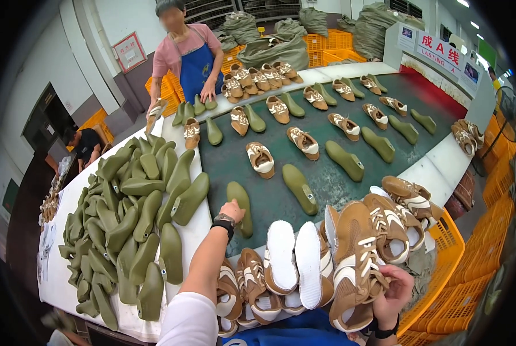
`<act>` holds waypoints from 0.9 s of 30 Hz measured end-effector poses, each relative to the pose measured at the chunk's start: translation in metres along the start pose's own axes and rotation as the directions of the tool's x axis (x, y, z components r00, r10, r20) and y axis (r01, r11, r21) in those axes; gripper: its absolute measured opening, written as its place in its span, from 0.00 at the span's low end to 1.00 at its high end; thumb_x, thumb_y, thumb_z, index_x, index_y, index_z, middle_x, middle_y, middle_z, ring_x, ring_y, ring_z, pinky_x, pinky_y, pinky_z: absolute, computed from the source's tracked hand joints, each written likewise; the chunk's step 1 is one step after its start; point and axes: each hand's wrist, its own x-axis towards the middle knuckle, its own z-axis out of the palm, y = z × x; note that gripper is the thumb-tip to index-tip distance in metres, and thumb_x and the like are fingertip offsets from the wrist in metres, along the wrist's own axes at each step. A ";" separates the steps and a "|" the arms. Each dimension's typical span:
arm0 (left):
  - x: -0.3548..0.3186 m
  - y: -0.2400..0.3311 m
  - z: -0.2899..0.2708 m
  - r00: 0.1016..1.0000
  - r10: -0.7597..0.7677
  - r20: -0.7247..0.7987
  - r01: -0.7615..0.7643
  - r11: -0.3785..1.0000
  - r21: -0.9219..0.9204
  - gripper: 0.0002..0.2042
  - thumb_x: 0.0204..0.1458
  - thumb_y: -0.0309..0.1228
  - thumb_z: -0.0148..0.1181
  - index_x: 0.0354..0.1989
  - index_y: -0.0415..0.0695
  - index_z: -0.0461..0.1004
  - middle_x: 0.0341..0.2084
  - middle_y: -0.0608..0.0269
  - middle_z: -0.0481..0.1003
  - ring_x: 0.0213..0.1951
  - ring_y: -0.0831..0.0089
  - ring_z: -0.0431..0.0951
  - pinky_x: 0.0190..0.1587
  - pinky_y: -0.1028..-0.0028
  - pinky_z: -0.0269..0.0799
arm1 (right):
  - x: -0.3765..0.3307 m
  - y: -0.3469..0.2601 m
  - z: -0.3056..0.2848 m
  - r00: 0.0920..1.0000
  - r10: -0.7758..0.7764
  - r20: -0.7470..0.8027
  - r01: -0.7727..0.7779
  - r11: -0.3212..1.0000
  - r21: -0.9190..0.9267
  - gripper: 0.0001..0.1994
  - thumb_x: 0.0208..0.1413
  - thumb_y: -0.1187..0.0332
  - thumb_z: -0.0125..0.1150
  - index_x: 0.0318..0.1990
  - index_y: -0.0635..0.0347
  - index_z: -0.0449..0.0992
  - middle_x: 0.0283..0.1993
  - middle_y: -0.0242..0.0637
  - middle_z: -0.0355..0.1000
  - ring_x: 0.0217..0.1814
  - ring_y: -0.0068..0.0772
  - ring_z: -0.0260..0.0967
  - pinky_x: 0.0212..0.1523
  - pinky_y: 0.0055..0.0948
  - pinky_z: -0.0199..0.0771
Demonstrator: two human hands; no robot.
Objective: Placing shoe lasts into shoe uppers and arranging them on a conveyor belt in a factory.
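Observation:
My left hand, a dark band at its wrist, is stretched forward with its fingers closed on the side of a green shoe last at the near left corner of the dark green belt. At the lower right my right hand grips a brown and white laced sneaker by its side, tilted up close to me. Under and beside that sneaker lie several more like it, some with white soles turned up. Part of my right hand's grip is hidden behind the sneaker.
A big heap of green lasts covers the white table at left. Sneakers and lasts stand in rows along the belt. Across it, a co-worker in a blue apron handles a shoe. Orange crates stand at right.

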 end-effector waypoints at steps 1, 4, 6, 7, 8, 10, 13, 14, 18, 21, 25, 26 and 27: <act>-0.005 0.014 -0.013 0.999 -0.044 0.003 0.044 0.990 -0.136 0.23 0.47 0.43 0.55 0.45 0.38 0.67 0.24 0.48 0.76 0.27 0.62 0.79 0.36 0.67 0.75 | 0.001 0.002 -0.003 1.000 0.005 -0.009 -0.005 1.000 -0.008 0.22 0.43 0.79 0.62 0.45 0.61 0.59 0.43 0.45 0.66 0.43 0.32 0.65 0.46 0.26 0.65; -0.046 0.033 -0.061 0.980 0.047 0.193 -0.003 0.975 -0.221 0.26 0.47 0.44 0.55 0.50 0.39 0.65 0.20 0.53 0.76 0.23 0.66 0.79 0.31 0.70 0.75 | 0.004 0.007 -0.005 0.998 -0.036 0.052 0.039 0.998 -0.046 0.22 0.44 0.80 0.61 0.46 0.61 0.58 0.44 0.46 0.66 0.44 0.32 0.66 0.47 0.27 0.66; -0.066 0.020 -0.076 0.938 0.338 0.075 -0.331 0.939 -0.095 0.28 0.47 0.43 0.56 0.55 0.41 0.63 0.19 0.56 0.76 0.25 0.67 0.78 0.31 0.70 0.73 | 0.010 0.006 0.001 0.995 -0.062 0.075 0.064 0.998 -0.026 0.22 0.44 0.81 0.60 0.46 0.63 0.59 0.44 0.46 0.66 0.45 0.33 0.66 0.47 0.27 0.66; -0.083 0.026 -0.093 0.910 0.414 0.011 -0.408 0.901 -0.147 0.26 0.46 0.40 0.57 0.53 0.41 0.64 0.22 0.55 0.76 0.26 0.64 0.78 0.31 0.70 0.73 | 0.013 0.007 0.004 0.994 -0.071 0.084 0.073 0.997 -0.021 0.21 0.44 0.81 0.60 0.46 0.63 0.60 0.45 0.46 0.66 0.45 0.33 0.66 0.48 0.27 0.66; -0.108 0.042 -0.117 0.869 0.493 -0.051 -0.492 0.847 -0.199 0.24 0.46 0.37 0.58 0.52 0.42 0.65 0.24 0.54 0.76 0.27 0.61 0.78 0.31 0.70 0.73 | 0.017 0.005 0.008 0.995 -0.068 0.072 0.070 0.997 -0.031 0.20 0.44 0.82 0.59 0.46 0.64 0.61 0.45 0.45 0.66 0.46 0.32 0.66 0.48 0.27 0.67; -0.171 0.076 -0.162 0.795 0.559 -0.236 -0.599 0.660 -0.453 0.22 0.46 0.32 0.58 0.51 0.43 0.66 0.25 0.54 0.76 0.26 0.62 0.77 0.30 0.71 0.73 | 0.024 0.009 0.022 0.992 -0.126 0.011 0.127 0.989 -0.075 0.21 0.40 0.82 0.61 0.45 0.66 0.64 0.42 0.46 0.70 0.42 0.35 0.71 0.42 0.25 0.71; -0.256 0.090 -0.185 0.560 0.693 -0.453 -0.828 0.449 -0.336 0.27 0.46 0.37 0.61 0.56 0.47 0.63 0.22 0.59 0.74 0.24 0.68 0.75 0.26 0.73 0.71 | 0.032 -0.002 0.047 0.993 -0.114 0.014 0.115 0.985 -0.130 0.19 0.39 0.82 0.61 0.43 0.66 0.67 0.40 0.43 0.71 0.39 0.32 0.72 0.39 0.24 0.72; -0.278 0.090 -0.186 0.466 0.765 -0.444 -0.882 0.439 -0.169 0.29 0.46 0.42 0.61 0.57 0.49 0.63 0.19 0.62 0.71 0.20 0.69 0.72 0.22 0.73 0.69 | 0.032 -0.006 0.060 0.992 -0.122 0.025 0.124 0.987 -0.106 0.19 0.38 0.82 0.60 0.43 0.66 0.67 0.39 0.43 0.71 0.38 0.33 0.72 0.38 0.25 0.73; -0.327 0.093 -0.183 0.490 0.825 -0.283 -0.856 0.516 0.021 0.23 0.47 0.46 0.58 0.50 0.49 0.67 0.13 0.64 0.65 0.16 0.68 0.70 0.18 0.69 0.65 | 0.028 -0.028 0.096 0.971 -0.212 0.108 0.222 0.971 -0.090 0.19 0.37 0.82 0.60 0.42 0.66 0.67 0.38 0.43 0.70 0.36 0.35 0.71 0.35 0.28 0.74; -0.329 0.078 -0.168 0.570 0.790 -0.227 -0.814 0.580 -0.027 0.16 0.47 0.45 0.58 0.36 0.48 0.68 0.13 0.61 0.66 0.16 0.65 0.70 0.18 0.68 0.65 | 0.025 -0.037 0.101 0.934 -0.301 0.191 0.322 0.942 -0.091 0.20 0.37 0.81 0.60 0.43 0.65 0.67 0.38 0.43 0.70 0.38 0.37 0.71 0.38 0.30 0.73; -0.313 0.058 -0.182 0.647 0.666 -0.371 -0.755 0.628 -0.189 0.13 0.42 0.36 0.62 0.31 0.46 0.65 0.19 0.57 0.68 0.25 0.57 0.71 0.25 0.64 0.67 | 0.025 -0.040 0.089 0.944 -0.221 0.244 0.216 0.975 0.048 0.24 0.39 0.79 0.62 0.48 0.65 0.64 0.41 0.43 0.69 0.42 0.36 0.69 0.44 0.31 0.70; -0.301 0.047 -0.182 0.690 0.636 -0.346 -0.718 0.663 -0.212 0.14 0.40 0.34 0.63 0.33 0.45 0.67 0.24 0.55 0.68 0.30 0.57 0.71 0.31 0.63 0.67 | 0.023 -0.032 0.079 0.960 -0.180 0.217 0.177 0.984 0.030 0.26 0.41 0.78 0.61 0.51 0.65 0.63 0.43 0.41 0.69 0.43 0.34 0.69 0.46 0.30 0.68; -0.287 0.035 -0.179 0.692 0.597 -0.406 -0.700 0.692 -0.175 0.15 0.39 0.33 0.64 0.34 0.44 0.68 0.27 0.53 0.67 0.33 0.57 0.69 0.34 0.63 0.66 | 0.020 -0.020 0.068 0.983 -0.108 0.149 0.109 0.994 -0.001 0.24 0.42 0.79 0.59 0.51 0.66 0.63 0.42 0.40 0.69 0.43 0.32 0.69 0.47 0.29 0.68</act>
